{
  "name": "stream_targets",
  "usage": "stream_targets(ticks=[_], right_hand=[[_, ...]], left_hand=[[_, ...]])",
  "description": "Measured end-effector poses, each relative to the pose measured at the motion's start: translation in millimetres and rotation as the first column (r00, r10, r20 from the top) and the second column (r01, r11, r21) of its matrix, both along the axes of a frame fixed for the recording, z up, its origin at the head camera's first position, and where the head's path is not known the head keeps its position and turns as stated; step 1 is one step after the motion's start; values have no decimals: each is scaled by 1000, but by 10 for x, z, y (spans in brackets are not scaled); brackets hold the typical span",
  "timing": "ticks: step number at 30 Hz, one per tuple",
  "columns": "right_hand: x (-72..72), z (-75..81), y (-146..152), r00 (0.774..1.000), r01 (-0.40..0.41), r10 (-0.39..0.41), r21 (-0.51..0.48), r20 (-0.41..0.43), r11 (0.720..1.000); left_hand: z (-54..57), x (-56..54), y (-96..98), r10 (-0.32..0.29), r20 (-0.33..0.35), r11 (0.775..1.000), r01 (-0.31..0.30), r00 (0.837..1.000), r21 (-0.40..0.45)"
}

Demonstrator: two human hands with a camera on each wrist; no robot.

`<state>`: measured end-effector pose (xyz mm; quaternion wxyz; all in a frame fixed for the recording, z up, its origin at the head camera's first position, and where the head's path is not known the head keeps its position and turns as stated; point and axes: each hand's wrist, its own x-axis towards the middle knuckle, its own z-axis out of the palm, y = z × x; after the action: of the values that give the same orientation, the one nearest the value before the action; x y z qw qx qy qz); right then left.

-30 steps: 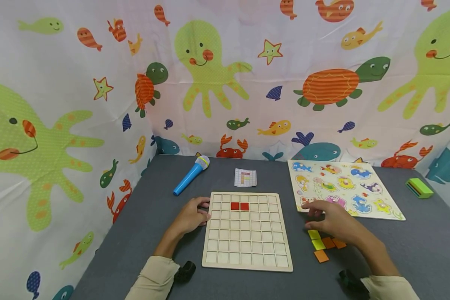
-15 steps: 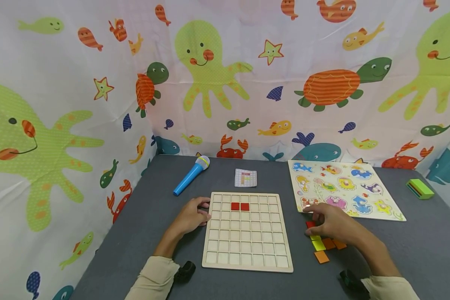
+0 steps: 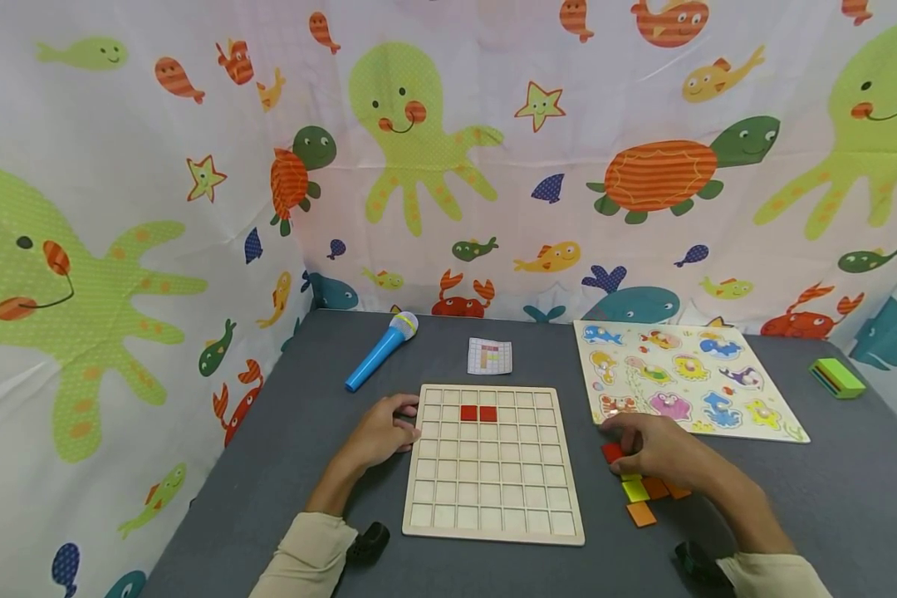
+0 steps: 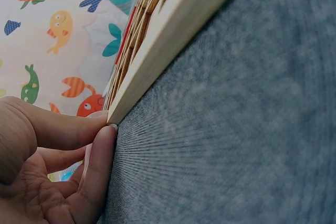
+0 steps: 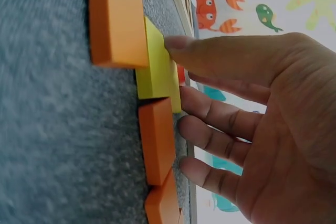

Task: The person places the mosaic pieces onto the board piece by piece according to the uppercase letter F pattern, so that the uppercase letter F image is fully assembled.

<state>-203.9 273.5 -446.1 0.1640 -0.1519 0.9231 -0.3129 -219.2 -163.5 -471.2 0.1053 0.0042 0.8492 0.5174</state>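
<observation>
Pale wooden gridded board (image 3: 488, 497), inset with two red square tiles (image 3: 468, 413), is placed centrally on the dark-grey table (image 3: 269, 498); its left edge is pinched by the left hand (image 3: 377, 430), presumably for steadiness. Square yellow tiles (image 3: 635, 492), orange tiles (image 3: 641, 515) and a loose red tile (image 3: 610, 453) are grouped alongside, apparently for reach, at the right hand (image 3: 665, 453), fingers loosely parted. White sea-creature-printed cloth (image 3: 463, 83) is hung behind.

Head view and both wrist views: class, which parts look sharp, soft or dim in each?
Head view: bright, even light, grid board crisp, small card too fine to read; left wrist view: duller, gray tabletop blurred toward the right; right wrist view: dim, tabletop soft at left, orange tiles clearer.
</observation>
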Motion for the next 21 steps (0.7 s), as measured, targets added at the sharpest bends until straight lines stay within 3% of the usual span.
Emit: stream_targets(ticks=[10,21], right_hand=[[15,-22,-9,1000,-22,23,-38,1,999],[-9,-1,-31,1000,4,-3,-18,3,1000]], left_hand=[[-11,4,-9,-6,-1,1000,6,1000,-7],[-6,6,-6,-5,1,1000,5,1000,-1]])
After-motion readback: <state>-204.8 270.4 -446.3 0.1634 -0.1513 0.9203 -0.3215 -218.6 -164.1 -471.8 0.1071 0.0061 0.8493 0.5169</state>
